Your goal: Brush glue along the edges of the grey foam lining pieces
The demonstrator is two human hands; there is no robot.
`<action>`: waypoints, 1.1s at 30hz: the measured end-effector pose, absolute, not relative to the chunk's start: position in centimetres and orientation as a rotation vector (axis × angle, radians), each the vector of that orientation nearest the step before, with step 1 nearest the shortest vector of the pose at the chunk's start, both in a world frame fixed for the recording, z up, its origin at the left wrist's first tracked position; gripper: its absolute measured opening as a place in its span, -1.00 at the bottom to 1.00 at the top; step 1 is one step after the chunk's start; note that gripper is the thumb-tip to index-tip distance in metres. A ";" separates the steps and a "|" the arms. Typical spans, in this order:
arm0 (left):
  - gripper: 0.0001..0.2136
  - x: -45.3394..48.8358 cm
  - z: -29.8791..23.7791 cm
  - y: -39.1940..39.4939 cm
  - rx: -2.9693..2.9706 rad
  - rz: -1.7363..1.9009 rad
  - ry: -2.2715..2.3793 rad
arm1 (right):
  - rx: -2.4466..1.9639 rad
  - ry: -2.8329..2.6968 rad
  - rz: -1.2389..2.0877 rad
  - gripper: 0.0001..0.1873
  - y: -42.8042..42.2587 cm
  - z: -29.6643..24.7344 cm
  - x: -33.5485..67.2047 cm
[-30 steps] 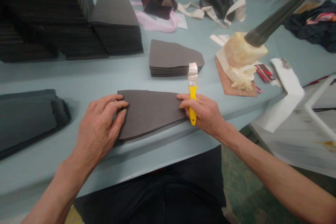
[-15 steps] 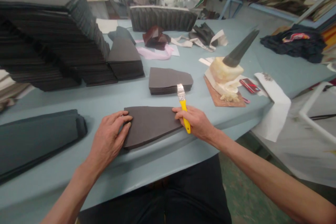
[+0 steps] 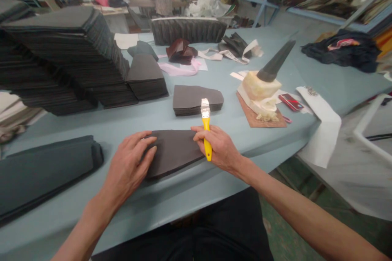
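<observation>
A dark grey tapered sheet piece lies flat in front of me, maybe more than one layer thick. My left hand rests over its wide left end, fingers apart. My right hand grips a paintbrush with a yellow handle, its whitish-coated bristles pointing away from me. The thumb and index fingertips of that hand also touch the piece's narrow right end. Just beyond lies a short stack of similar grey pieces.
Tall stacks of dark sheets stand at the left, with greenish-dark pieces nearer. At the right, a whitish block holding a dark cone sits on a brown board. A red box lies beside it.
My right hand, with the brush, has shifted slightly left along the piece. My left hand has moved a little further over its left end. The view has tilted up slightly.
</observation>
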State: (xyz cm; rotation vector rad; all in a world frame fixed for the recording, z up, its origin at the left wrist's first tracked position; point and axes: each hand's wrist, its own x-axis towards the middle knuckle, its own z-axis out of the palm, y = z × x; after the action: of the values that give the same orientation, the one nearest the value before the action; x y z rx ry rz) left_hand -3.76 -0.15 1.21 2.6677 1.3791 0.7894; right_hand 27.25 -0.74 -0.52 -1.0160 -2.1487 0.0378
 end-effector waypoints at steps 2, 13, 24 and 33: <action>-0.59 -2.2 1.2 0.0 2.727 0.750 1.337 | -1.020 -2.139 0.081 -0.84 -0.8 -0.2 26.2; -0.41 3.4 -1.0 -0.7 2.784 0.256 1.517 | -1.124 -2.177 0.210 -0.70 -0.8 -2.0 22.4; -0.40 3.9 -0.3 -1.3 2.779 0.240 1.527 | -1.190 -2.206 0.212 -0.68 -1.2 -2.3 22.6; -0.41 3.7 -0.9 -0.9 2.802 0.240 1.544 | -1.156 -2.190 0.174 -0.67 -0.6 -3.0 22.4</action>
State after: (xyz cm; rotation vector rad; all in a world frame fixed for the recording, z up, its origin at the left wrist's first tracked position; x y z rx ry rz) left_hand 3.71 -0.87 -0.93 2.8018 1.5443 0.2403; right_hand 22.44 -0.59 -3.02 -1.1557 -2.1898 0.1742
